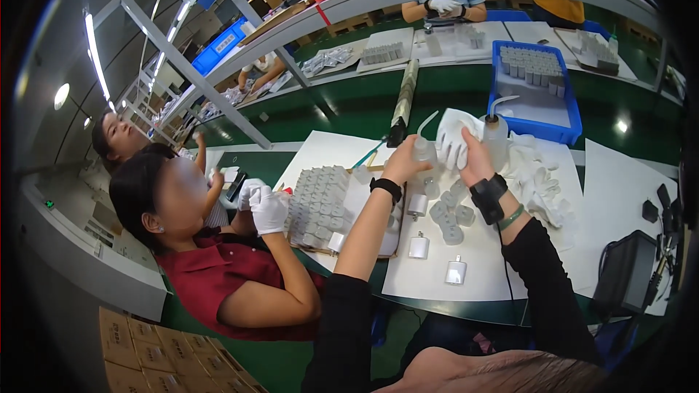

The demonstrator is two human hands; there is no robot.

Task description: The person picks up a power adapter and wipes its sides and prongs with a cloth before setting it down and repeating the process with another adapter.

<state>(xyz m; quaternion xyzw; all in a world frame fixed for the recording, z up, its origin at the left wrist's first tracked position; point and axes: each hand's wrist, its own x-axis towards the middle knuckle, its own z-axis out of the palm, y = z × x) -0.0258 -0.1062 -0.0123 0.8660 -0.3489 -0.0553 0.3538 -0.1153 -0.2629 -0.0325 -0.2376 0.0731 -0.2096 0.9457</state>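
Hands [437,156] amid crowded white parts [448,222]

Blue bin [569,131] w/ white parts, cardboard boxes [138,349], co-worker's gloved mitt [269,209].

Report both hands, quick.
Left hand: closed around a squeeze bottle.
Right hand: gripping a white cloth.

Factory assembly line. Long green bench [349,105] under metal-frame racks [189,65]; strip lights [95,51] overhead. Blue bin [539,113] and tray [320,207] full of identical small white parts; more loose on white mats [480,255]. Gloved co-workers seated alongside and opposite. Cartons [145,353] stacked on floor.
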